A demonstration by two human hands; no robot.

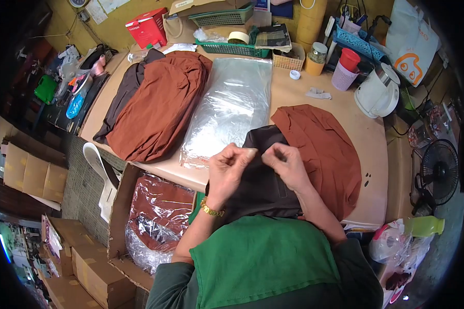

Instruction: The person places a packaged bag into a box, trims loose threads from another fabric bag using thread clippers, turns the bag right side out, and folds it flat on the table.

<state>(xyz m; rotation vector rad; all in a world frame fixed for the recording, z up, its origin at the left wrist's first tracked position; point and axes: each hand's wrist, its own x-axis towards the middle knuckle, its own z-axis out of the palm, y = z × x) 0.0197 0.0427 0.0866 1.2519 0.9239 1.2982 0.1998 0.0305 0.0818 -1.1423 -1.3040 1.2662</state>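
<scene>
Dark brown cloth [260, 193], faintly glossy, creased

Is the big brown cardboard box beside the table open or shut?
The brown cardboard box is open: rust-red cloth wrapped in clear plastic shows inside.

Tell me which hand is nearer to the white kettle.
The right hand is nearer: the kettle stands beyond it to the right, not touching. The left hand is farther off, left of the right hand.

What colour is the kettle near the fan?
The kettle is mostly white; the head view shows it best.
</scene>
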